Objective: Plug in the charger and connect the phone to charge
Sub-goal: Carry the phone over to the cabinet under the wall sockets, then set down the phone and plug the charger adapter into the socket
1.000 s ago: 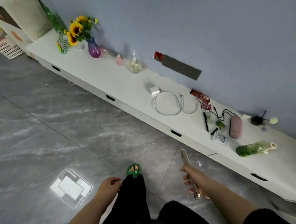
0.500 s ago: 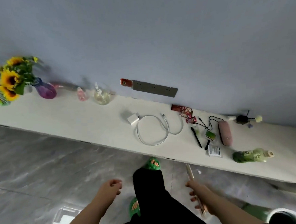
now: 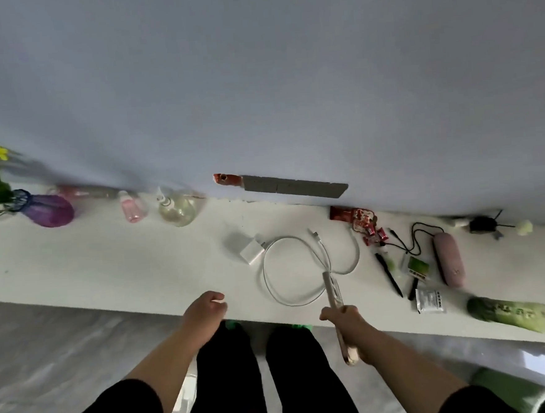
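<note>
1. The right hand [image 3: 343, 322] was closed around the phone [image 3: 336, 308], held edge-on, its top end over the front part of the shelf [image 3: 140, 273] and over the cable loop.
2. The left hand [image 3: 204, 311] was empty, fingers loosely curled, at the shelf's front edge, short of the charger.
3. The charger [image 3: 251, 250], a small white block, lay on the shelf just behind and to the right of the left hand. Its white cable [image 3: 288, 269] made a loose loop beside it, w/ the free plug end [image 3: 315, 235] lying inside the loop, pointing to the wall.
4. The power strip [image 3: 292, 187], grey w/ a red end, was against the wall behind the charger, near but not touching.
5. Handling, my judgement: charger is light and rigid, best to pinch it by the flat sides, prongs free. Cable is soft and springy, so take it at the stiff plug end, not mid-loop. Phone is smooth and probably slippery, fragile if dropped; maybe lay it down first.
6. Writing: the red snack packets [image 3: 359, 219] showed some print, but too blurred to read. No brand was visible on charger or phone.
</note>
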`<state>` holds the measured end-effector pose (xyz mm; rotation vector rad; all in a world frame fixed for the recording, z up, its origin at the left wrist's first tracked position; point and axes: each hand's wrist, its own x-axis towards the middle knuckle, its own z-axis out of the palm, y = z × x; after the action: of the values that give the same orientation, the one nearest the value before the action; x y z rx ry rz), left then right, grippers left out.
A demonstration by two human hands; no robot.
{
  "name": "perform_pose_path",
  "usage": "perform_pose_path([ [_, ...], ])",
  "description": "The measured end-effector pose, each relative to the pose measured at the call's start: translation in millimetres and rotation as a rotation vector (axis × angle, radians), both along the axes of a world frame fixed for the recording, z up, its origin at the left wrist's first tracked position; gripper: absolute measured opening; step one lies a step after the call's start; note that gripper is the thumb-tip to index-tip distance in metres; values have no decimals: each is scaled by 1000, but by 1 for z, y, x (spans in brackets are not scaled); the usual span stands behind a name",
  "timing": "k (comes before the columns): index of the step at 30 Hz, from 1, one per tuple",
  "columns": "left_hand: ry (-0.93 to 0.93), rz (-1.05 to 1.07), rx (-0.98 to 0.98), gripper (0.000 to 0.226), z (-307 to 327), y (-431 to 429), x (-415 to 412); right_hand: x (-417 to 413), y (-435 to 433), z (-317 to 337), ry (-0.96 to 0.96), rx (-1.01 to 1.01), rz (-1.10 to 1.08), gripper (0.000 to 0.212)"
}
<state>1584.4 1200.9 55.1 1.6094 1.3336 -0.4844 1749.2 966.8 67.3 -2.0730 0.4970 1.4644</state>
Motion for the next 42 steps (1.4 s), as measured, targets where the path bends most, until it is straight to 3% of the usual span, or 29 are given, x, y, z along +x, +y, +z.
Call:
perform_pose_path([
  [4, 53, -169, -8, 37, -49, 38, 24, 1, 34, -31, -3, -60, 4, 62],
  [11, 159, -449, 32, 105, -133, 51, 60, -4, 87, -102, -133, -241, 129, 92],
  [15, 179, -684, 107, 121, -172, 55, 76, -3, 110, -145, -174, -279, 180, 90],
  [20, 215, -705, 222, 145, -208, 58, 76, -4, 122, -192, -369, -344, 305, 80],
  [28, 292, -737, 241, 160, -239, 56, 73, -22, 117, -231, -746, -472, 441, 101],
  [34, 260, -748, 236, 158, -235, 56, 72, -26, 114, -234, -799, -458, 421, 109],
  [39, 226, -734, 226, 157, -232, 57, 71, -25, 115, -229, -715, -426, 442, 108],
  [42, 193, -723, 226, 155, -229, 57, 70, -27, 130, -211, -808, -378, 400, 93],
])
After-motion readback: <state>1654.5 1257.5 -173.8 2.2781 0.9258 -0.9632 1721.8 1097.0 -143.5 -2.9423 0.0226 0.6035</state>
